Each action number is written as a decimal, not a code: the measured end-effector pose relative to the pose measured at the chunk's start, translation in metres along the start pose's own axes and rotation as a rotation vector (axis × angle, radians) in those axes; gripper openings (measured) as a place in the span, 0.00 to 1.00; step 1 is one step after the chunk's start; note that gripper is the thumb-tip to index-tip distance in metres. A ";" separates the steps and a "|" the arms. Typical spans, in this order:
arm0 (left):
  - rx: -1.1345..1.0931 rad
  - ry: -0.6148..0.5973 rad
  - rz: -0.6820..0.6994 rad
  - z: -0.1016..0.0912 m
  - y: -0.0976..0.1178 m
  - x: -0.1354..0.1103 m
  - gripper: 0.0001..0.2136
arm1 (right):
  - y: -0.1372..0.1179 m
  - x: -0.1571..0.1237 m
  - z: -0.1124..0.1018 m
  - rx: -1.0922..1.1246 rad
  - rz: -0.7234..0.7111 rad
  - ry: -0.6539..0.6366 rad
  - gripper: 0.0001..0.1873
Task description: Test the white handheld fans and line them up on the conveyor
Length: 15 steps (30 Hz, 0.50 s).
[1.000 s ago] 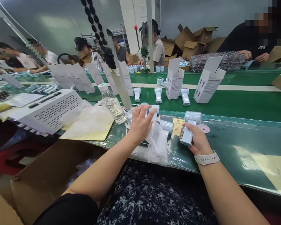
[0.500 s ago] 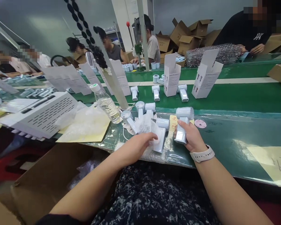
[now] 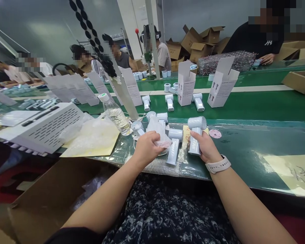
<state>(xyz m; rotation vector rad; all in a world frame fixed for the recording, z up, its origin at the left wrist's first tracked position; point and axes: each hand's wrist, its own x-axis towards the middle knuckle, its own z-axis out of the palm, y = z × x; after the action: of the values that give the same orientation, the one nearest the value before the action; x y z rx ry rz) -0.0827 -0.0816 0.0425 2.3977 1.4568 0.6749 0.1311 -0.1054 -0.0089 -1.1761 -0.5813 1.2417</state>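
My right hand (image 3: 204,147) is closed round the handle of a pale blue handheld fan (image 3: 196,130), held upright just above the green table edge. My left hand (image 3: 145,148) pinches a thin clear plastic bag (image 3: 157,130) lifted over the table. Another pale blue fan (image 3: 174,145) lies flat between my hands, its handle toward me. Two more fans (image 3: 138,128) lie just behind the bag.
A water bottle (image 3: 115,113) leans at left beside a yellow sheet with clear bags (image 3: 91,135) and a white perforated case (image 3: 40,127). Fans and open white cartons (image 3: 222,84) stand on the green conveyor (image 3: 256,105). An open cardboard box (image 3: 51,196) sits at my left knee. Other people work across the belt.
My left hand drew back from the pile of fans toward me, then lifted the clear bag. My right hand kept hold of its fan, barely shifting.
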 end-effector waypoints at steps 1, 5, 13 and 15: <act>0.001 -0.025 -0.014 0.001 0.001 0.001 0.19 | 0.001 0.000 0.000 -0.007 -0.003 -0.008 0.27; -0.116 -0.207 0.073 0.005 0.008 0.002 0.06 | 0.004 0.002 -0.001 -0.040 -0.021 -0.036 0.26; -0.282 -0.280 -0.061 0.008 0.022 0.017 0.09 | -0.001 -0.018 0.002 -0.267 -0.289 0.018 0.22; -0.217 -0.268 -0.035 0.010 0.024 0.025 0.11 | -0.001 -0.039 -0.002 -0.376 -0.448 0.009 0.22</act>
<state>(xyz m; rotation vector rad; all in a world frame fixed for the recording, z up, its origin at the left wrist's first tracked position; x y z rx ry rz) -0.0493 -0.0710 0.0512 2.1931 1.2443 0.4559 0.1222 -0.1421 0.0000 -1.2673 -1.0403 0.7623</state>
